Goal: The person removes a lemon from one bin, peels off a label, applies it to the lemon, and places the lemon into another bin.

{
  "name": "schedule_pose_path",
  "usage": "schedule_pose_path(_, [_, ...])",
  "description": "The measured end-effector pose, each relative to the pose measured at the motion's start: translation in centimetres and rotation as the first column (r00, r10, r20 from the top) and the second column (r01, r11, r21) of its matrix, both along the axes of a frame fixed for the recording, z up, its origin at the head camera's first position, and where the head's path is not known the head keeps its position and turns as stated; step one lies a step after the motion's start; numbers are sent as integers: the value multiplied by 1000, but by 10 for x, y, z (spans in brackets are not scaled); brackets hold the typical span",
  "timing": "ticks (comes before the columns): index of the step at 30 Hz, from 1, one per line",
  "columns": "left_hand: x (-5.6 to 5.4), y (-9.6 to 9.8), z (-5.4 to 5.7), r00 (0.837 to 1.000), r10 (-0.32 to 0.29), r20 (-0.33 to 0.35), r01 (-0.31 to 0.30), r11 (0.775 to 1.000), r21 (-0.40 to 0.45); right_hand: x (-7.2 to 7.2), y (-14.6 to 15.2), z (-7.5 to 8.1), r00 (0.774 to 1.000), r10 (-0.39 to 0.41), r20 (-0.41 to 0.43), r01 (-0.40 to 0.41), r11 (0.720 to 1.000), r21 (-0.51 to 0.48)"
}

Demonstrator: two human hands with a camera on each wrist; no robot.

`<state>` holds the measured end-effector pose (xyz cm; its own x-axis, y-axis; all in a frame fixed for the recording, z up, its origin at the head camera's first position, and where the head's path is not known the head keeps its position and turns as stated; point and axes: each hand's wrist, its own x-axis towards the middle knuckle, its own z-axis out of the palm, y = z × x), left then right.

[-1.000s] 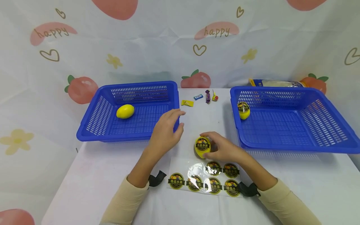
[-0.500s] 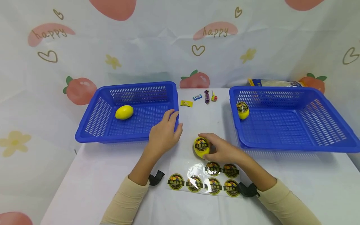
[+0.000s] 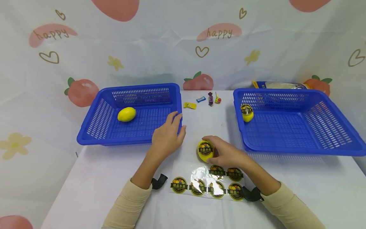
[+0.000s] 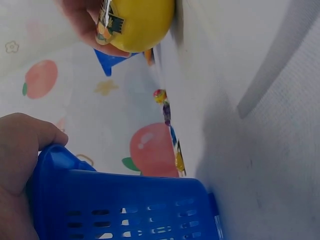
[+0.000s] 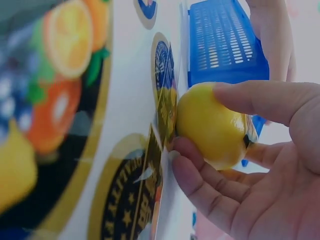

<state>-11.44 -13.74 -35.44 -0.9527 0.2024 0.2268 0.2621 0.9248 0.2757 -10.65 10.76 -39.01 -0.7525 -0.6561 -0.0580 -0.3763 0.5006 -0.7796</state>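
Note:
My right hand holds a yellow lemon between thumb and fingers, near the middle of the table. A round black-and-gold sticker lies on the lemon's upper face. In the right wrist view the thumb presses one side of the lemon, with fingers round the other. My left hand rests at the right rim of the left blue basket, its fingers loosely bent and holding no fruit. Its thumb touches the rim in the left wrist view. Another lemon lies inside that basket.
A clear sheet of round stickers lies in front of the right hand. The right blue basket holds a stickered lemon. Several wrapped sweets lie between the baskets at the back. A package sits behind the right basket.
My left hand has moved slightly left and settled at the basket's rim. The right hand stays in place with the lemon in its grasp.

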Motion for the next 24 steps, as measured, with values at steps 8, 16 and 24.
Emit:
schedule_pose_path(8, [1,0,-1,1000,-6,-20,6,1000,2,2,-6,1,1000,-21,2,21,1000,6])
schedule_pose_path(16, [0,0,-1,1000,-1,-20,1,1000,-1,3,-12,1,998,-40,-51,42,998,39])
schedule_pose_path(24, [1,-1,0,1000,-8,-11,8,1000,0,6,-7,8,995,-39,-88,39,999,5])
